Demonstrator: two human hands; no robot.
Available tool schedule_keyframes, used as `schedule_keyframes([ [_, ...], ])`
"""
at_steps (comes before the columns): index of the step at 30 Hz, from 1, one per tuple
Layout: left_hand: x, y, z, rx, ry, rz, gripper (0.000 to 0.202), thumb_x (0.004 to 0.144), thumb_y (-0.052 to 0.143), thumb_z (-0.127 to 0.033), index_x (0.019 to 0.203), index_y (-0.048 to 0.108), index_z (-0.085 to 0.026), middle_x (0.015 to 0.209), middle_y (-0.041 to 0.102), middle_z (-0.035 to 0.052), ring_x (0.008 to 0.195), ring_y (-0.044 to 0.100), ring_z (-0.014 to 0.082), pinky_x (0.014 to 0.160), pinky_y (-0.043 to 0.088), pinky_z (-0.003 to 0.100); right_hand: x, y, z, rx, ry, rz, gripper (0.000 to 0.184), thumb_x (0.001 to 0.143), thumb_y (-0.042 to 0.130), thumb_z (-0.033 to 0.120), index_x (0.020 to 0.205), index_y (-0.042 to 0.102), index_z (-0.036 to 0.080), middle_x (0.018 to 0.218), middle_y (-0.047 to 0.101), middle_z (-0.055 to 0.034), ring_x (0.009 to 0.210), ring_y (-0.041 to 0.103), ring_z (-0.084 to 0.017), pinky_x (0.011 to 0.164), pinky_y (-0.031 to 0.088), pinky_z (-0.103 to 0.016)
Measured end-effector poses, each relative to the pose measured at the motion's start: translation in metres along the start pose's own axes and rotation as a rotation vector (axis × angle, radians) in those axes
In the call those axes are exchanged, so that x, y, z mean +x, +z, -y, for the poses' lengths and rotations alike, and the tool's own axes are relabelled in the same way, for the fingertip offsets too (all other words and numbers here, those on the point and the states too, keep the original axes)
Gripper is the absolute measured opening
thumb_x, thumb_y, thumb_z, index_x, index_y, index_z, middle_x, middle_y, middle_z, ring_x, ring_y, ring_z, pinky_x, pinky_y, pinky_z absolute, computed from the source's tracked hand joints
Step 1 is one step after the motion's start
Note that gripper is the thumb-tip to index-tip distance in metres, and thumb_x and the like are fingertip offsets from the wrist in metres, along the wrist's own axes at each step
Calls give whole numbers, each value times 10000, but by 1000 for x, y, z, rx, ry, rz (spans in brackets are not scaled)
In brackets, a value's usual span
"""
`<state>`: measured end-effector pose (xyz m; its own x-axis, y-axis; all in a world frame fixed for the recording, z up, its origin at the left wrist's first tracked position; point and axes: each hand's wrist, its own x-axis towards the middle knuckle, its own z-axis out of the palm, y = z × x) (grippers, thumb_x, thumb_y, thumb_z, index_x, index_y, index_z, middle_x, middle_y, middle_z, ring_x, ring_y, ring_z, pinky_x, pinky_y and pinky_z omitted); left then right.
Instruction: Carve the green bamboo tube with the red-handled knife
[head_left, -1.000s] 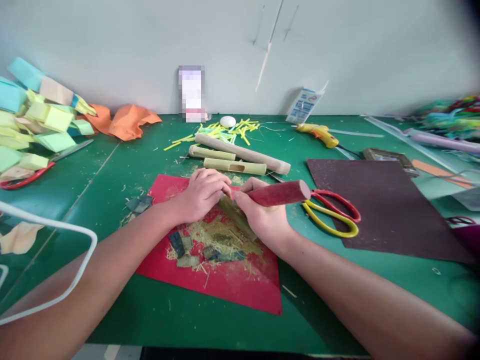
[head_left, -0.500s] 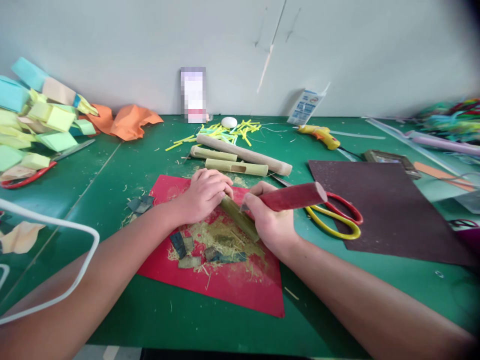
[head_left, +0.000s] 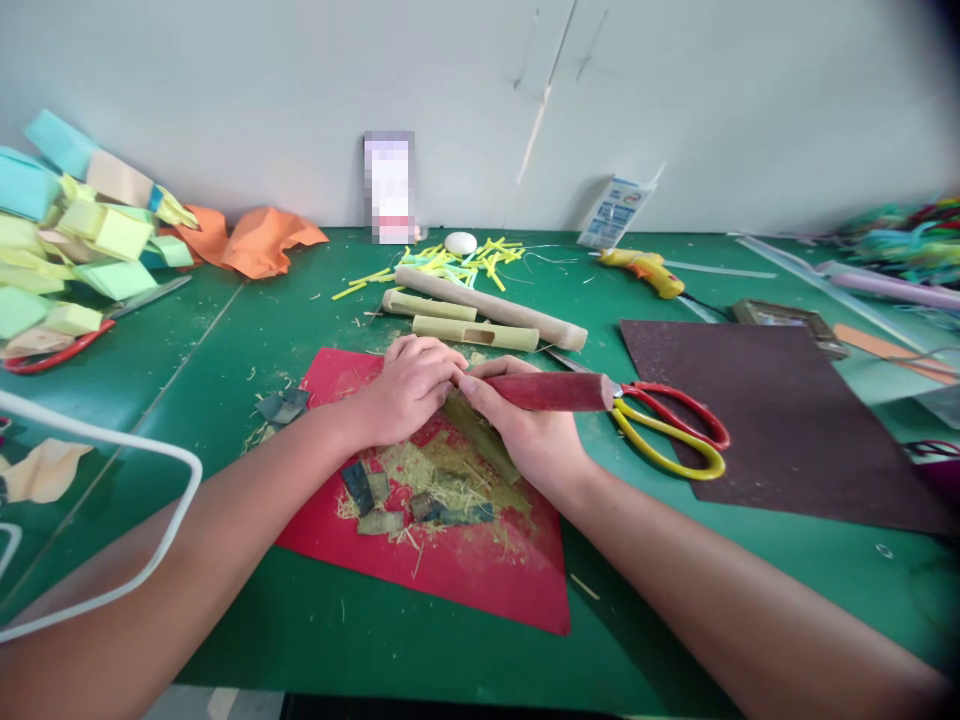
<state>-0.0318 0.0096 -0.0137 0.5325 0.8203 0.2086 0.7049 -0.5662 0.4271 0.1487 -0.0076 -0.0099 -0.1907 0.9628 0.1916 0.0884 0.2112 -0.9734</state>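
Note:
A green bamboo tube [head_left: 481, 440] lies slantwise over the red sheet [head_left: 480, 590], its far end under my left hand [head_left: 412, 392], which is closed on it. My right hand [head_left: 541, 430] is wrapped round a carving tool with a thick red wooden handle [head_left: 559, 391]. The handle points right and lies nearly level; its working end is hidden by my fingers near the bamboo. My right thumb reaches to my left fingertips. Pale shavings [head_left: 450, 470] and dark bark-like pieces [head_left: 381, 522] lie on the sheet below.
Behind the sheet lie a notched bamboo tube [head_left: 474, 333], another tube [head_left: 431, 305] and a long wooden rod [head_left: 495, 308]. Scissors [head_left: 670, 430] lie right of my hand, partly over a dark brown sheet [head_left: 757, 430]. A yellow glue gun [head_left: 645, 273] lies farther back; a white wire frame [head_left: 169, 520] stands left.
My right hand has swung the tool's handle lower and more level, and its thumb has moved left to my left fingers. The left hand and bamboo tube stay nearly still.

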Motion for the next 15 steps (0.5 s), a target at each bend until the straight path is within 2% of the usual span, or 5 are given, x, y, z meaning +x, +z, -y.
schedule_keyframes([
  [11,0,-1,-2,-2,-5,-5,284,967,377,-230,1114,618,-258,1270,624,14,1241,440,210,1080,253,428,0,-1,-1,-26,-46,0,218,768,744,392,795,660,193,819,683,-13,745,601,-146,714,485,-293],
  [15,0,-2,-3,-4,-13,8,285,971,371,-231,1108,620,-246,1276,621,19,1246,434,209,1085,245,428,1,-1,-1,-48,-36,3,201,780,726,377,790,657,188,798,677,-11,716,586,-139,686,480,-285],
])
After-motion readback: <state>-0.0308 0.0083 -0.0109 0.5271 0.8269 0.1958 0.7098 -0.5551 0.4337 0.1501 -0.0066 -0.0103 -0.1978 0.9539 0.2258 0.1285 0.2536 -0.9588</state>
